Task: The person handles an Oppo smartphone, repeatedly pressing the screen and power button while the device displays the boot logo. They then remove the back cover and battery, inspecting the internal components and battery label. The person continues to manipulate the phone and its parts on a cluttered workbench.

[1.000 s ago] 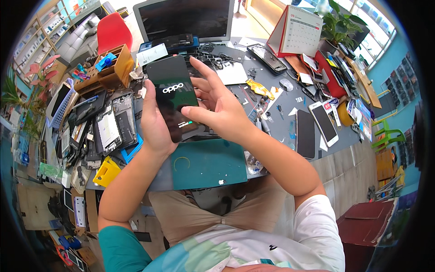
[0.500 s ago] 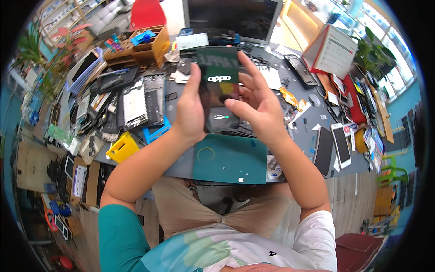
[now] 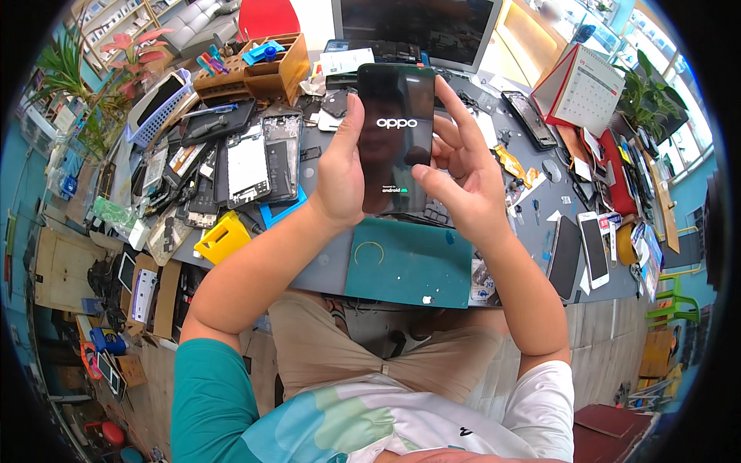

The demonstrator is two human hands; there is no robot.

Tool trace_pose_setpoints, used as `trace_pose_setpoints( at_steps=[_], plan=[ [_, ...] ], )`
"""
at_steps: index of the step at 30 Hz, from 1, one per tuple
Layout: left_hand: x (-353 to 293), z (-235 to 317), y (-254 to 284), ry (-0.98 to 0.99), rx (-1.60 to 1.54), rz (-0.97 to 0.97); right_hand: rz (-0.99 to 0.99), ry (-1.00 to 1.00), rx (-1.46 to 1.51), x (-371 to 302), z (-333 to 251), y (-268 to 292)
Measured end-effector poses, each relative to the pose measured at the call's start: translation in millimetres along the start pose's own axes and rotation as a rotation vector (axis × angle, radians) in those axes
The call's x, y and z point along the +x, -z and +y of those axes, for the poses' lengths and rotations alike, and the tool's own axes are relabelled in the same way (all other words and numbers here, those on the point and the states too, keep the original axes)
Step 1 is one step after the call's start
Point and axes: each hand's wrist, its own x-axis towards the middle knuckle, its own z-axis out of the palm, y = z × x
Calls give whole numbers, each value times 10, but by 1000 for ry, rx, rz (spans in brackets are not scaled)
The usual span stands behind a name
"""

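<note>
A dark smartphone (image 3: 395,154) is held upright above the workbench, its screen toward me with white start-up lettering and a small green mark low down. Along its left edge my left hand (image 3: 340,174) is closed, thumb pointing up the side and the other fingers hidden behind. My right hand (image 3: 465,174) grips the right edge, with its thumb over the lower right of the screen and its index finger stretched along the upper side. Beneath the phone lies a green work mat (image 3: 409,266) with a thin yellowish ring (image 3: 369,253) on it.
Opened phones and loose parts (image 3: 251,166) crowd the bench's left side, by a yellow holder (image 3: 224,238). A wooden organizer (image 3: 282,71) and a monitor (image 3: 417,29) stand behind. To the right are a desk calendar (image 3: 583,89), a white phone (image 3: 593,248) and a dark phone (image 3: 564,257).
My view has shifted, so the bench sits further right in the picture. The phone stays in both hands, and its screen reflections have changed while the start-up lettering remains.
</note>
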Motion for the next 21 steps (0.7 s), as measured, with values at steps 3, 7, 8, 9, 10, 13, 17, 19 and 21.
trace_pose_setpoints(
  at_steps=[3, 7, 8, 9, 10, 13, 17, 19, 21],
  plan=[
    [-4, -4, 10, -1, 2, -12, -8, -2, -25, -14, -15, 9],
    [-18, 15, 2, -11, 7, -22, -14, 12, -41, -12, -21, 4],
    [-15, 13, 3, -16, 1, -14, -13, 9, -44, -13, -23, 4],
    [-12, 8, 6, -20, -5, -7, -12, 6, -47, -15, -25, 4],
    [-10, 4, 10, -24, -10, 0, -12, 3, -49, -16, -24, 4],
    [-17, 8, 5, -25, -11, -9, -13, 20, -46, -13, 0, 8],
    [-20, 10, 24, -13, -4, -21, -11, 36, -55, -15, 7, 9],
    [-22, 16, 20, -11, -9, -31, -13, 36, -60, -18, 8, 17],
    [-21, 16, 17, -13, -5, -21, -8, 41, -55, -16, 9, 8]
  ],
)
